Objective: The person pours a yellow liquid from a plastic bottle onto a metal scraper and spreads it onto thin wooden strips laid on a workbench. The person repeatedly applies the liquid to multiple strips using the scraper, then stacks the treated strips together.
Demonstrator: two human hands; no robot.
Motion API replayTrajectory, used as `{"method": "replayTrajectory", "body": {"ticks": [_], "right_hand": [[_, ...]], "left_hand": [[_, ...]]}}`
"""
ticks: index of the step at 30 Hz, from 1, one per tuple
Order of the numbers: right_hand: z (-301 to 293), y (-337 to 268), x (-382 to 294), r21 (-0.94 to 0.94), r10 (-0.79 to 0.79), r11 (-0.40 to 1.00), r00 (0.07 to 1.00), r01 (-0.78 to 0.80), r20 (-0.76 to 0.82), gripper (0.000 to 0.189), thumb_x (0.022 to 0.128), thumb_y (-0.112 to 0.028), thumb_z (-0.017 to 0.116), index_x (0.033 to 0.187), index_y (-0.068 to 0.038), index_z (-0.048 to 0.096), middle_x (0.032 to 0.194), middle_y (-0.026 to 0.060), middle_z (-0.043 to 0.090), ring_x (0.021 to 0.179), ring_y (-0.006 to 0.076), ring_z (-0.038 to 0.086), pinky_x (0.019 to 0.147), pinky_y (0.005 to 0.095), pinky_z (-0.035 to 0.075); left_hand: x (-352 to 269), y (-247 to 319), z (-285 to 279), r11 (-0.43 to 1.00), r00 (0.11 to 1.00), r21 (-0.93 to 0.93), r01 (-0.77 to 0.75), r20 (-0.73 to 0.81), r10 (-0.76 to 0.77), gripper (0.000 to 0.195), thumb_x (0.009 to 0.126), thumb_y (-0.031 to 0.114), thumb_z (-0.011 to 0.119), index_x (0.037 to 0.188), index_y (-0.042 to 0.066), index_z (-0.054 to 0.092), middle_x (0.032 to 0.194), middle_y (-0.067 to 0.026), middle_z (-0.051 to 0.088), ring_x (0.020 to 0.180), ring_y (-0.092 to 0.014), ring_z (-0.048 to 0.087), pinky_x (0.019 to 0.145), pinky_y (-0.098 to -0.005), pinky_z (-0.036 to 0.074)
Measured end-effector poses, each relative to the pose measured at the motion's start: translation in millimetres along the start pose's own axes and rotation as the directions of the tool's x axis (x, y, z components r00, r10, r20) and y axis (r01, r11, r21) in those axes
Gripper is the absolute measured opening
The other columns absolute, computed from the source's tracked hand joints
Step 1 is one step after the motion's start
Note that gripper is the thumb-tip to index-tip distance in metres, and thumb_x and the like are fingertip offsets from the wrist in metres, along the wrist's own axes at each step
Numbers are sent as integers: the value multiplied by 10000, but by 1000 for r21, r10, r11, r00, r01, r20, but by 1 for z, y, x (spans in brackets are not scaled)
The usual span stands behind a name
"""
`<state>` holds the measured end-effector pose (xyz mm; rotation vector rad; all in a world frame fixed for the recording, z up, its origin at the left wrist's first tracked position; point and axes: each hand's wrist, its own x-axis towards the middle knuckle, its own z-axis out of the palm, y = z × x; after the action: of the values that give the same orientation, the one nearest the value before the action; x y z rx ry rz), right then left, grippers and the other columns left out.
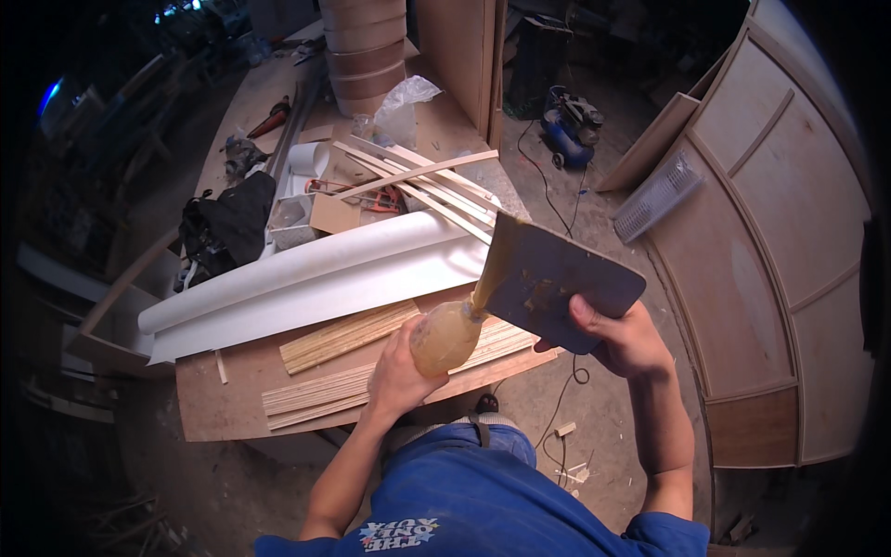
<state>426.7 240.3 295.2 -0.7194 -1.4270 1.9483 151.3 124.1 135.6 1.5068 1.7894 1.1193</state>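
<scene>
My left hand [400, 369] is wrapped around a translucent squeeze bottle [447, 338] of yellowish glue, tilted with its nozzle at the lower left edge of a flat dark-grey panel [557, 278]. Whether the nozzle touches the panel cannot be made out. With the thumb on top and fingers underneath, my right hand [630, 338] grips this panel by its right end. Yellow-brown glue coats a band along the panel's left edge, and a few chipped spots mark its face. Below both hands lie stacked thin wooden strips [317, 397] on the workbench [223, 411].
A roll of white sheet [299, 278] crosses the bench. Behind it are loose wood strips [424, 167], an orange-red caulking gun frame [383, 198] and a black bag [230, 219]. A blue air compressor [567, 136] and a curved plywood structure [759, 278] stand to the right.
</scene>
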Motion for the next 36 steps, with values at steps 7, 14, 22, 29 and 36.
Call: {"method": "replayTrajectory", "body": {"ticks": [7, 14, 22, 29, 36], "right_hand": [[-16, 37, 0, 550, -68, 835, 995, 15, 77, 591, 1147, -302, 480, 1620, 10, 316, 1556, 270, 500, 1349, 482, 595, 921, 727, 615], [-36, 89, -19, 477, -216, 853, 975, 212, -47, 614, 1126, -289, 528, 1628, -5, 319, 1517, 287, 536, 1274, 480, 647, 909, 719, 608], [-54, 78, -32, -95, -482, 854, 848, 511, 222, 399, 1059, -209, 650, 1356, 56, 682, 1215, 311, 735, 1138, 497, 723, 907, 608, 607], [-38, 41, -37, 21, -600, 783, 747, 621, 287, 345, 977, -218, 708, 1156, 62, 799, 1228, 344, 732, 1217, 550, 679, 1066, 633, 530], [-53, 109, -25, 304, -650, 728, 760, 615, 21, 534, 1065, -250, 651, 1547, -84, 494, 1425, 238, 648, 1181, 531, 668, 835, 714, 577]], "left_hand": [[-16, -39, -40, 983, 969, -182, 5, -242, -49, 825, 731, 167, 929, 1444, 51, 532, 1288, -163, 684, 1216, -306, 678, 1058, -441, 553], [-62, -134, -196, 944, 612, -313, -107, -769, -186, 612, 895, 72, 861, 1434, -35, 591, 1375, -139, 669, 1175, -245, 681, 1036, -406, 562], [-75, -283, -289, 942, 303, 193, 275, -947, 106, 650, 853, 200, 937, 1347, -95, 636, 1344, -190, 699, 1147, -279, 694, 1035, -416, 566], [-96, -338, -312, 932, 262, 12, 362, -961, -89, 807, 819, 295, 968, 1386, -128, 579, 1392, -219, 666, 1186, -300, 676, 1086, -431, 538], [-96, -348, -322, 929, 311, 8, 369, -943, -115, 905, 826, 337, 961, 1460, -114, 498, 1433, -236, 627, 1255, -325, 638, 1134, -434, 496]]}}
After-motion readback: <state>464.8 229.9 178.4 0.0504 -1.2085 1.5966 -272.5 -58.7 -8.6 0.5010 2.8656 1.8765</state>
